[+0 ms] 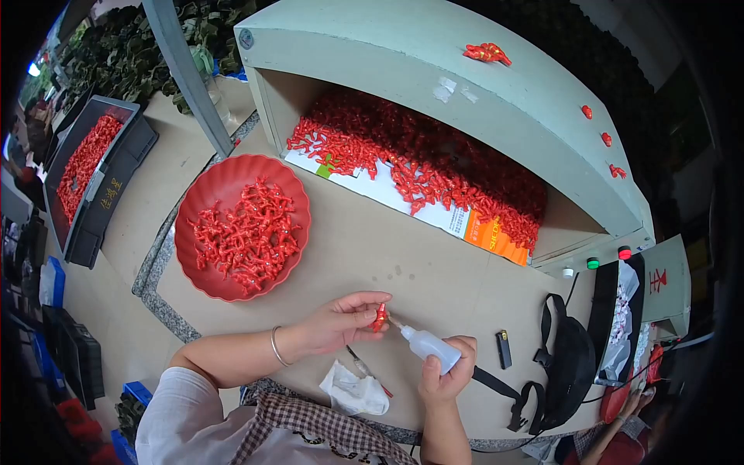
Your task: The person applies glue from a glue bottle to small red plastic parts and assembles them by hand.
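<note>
A small red figurine [380, 316] with gold touches is pinched between the fingers of my left hand [333, 324], above the middle of the table. My right hand [451, 370] grips a translucent white squeeze bottle [428, 346] tilted up to the left. Its thin tip points at the figurine; whether they touch I cannot tell. Below my left hand lie a crumpled white tissue [353, 390] and a thin, dark-handled tool [361, 364], partly covered by it. Left of my hands, a red scalloped bowl [188, 252] holds a heap of similar red pieces [252, 232].
A pale green open-fronted cabinet [418, 62] spans the back, with many red pieces [434, 174] spread on cardboard inside. At right lie a small black object [504, 349] and a black strapped bag [570, 368]. A grey crate [105, 198] stands left. Another person's arm [616, 426] shows lower right.
</note>
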The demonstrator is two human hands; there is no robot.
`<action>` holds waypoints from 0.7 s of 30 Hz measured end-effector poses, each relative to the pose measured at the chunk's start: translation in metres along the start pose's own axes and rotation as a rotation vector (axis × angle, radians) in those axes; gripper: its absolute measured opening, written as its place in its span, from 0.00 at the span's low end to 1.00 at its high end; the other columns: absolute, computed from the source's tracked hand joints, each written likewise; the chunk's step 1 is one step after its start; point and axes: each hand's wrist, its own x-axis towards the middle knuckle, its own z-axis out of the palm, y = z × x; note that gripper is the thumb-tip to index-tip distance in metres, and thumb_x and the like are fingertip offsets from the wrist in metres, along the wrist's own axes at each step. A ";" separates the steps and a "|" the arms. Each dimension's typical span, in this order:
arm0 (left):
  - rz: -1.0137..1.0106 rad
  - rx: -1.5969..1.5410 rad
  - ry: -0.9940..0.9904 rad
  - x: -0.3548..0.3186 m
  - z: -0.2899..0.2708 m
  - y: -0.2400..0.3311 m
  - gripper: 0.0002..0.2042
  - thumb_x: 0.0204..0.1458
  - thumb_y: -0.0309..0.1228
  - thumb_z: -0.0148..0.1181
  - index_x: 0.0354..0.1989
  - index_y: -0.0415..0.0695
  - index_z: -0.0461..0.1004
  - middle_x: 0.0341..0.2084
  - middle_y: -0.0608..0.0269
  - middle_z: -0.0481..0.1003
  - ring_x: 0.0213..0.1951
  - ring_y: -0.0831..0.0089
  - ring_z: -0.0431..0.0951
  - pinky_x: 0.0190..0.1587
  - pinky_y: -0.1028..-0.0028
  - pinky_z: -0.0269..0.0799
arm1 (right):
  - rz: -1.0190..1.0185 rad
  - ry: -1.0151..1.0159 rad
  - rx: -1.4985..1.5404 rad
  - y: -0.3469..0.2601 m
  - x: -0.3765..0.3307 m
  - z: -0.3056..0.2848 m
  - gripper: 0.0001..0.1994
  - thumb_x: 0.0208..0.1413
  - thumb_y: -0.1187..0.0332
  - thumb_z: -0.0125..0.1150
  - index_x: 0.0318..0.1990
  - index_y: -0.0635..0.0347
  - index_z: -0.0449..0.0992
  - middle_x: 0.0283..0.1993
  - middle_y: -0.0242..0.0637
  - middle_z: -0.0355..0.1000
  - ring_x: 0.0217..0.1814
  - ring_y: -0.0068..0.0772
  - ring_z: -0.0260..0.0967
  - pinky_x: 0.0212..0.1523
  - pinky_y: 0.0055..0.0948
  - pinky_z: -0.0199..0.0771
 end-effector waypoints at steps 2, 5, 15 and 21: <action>0.002 -0.008 0.011 -0.001 -0.001 0.000 0.17 0.56 0.26 0.44 0.55 0.47 0.60 0.40 0.66 0.69 0.45 0.73 0.71 0.48 0.72 0.69 | 0.005 -0.002 -0.005 -0.001 0.001 0.002 0.18 0.48 0.56 0.55 0.32 0.64 0.63 0.29 0.38 0.59 0.30 0.30 0.57 0.31 0.27 0.59; -0.004 -0.004 0.008 -0.001 0.000 0.000 0.17 0.56 0.26 0.44 0.55 0.47 0.60 0.40 0.66 0.69 0.45 0.73 0.71 0.48 0.73 0.69 | 0.001 -0.003 -0.003 -0.002 0.000 -0.001 0.18 0.49 0.56 0.55 0.32 0.64 0.63 0.29 0.38 0.59 0.30 0.30 0.57 0.30 0.27 0.59; 0.003 -0.004 0.007 0.000 0.001 0.000 0.17 0.56 0.26 0.45 0.54 0.46 0.61 0.40 0.65 0.69 0.44 0.73 0.71 0.48 0.72 0.69 | 0.112 -0.029 0.104 0.006 -0.006 -0.003 0.15 0.52 0.60 0.52 0.37 0.64 0.60 0.31 0.38 0.61 0.29 0.26 0.62 0.22 0.23 0.65; -0.088 -0.007 -0.034 0.001 -0.003 -0.004 0.16 0.55 0.26 0.47 0.53 0.45 0.62 0.41 0.64 0.69 0.44 0.73 0.71 0.47 0.70 0.69 | 0.654 0.008 0.790 -0.005 0.003 0.007 0.15 0.55 0.68 0.50 0.46 0.64 0.57 0.42 0.40 0.63 0.37 0.31 0.67 0.33 0.30 0.75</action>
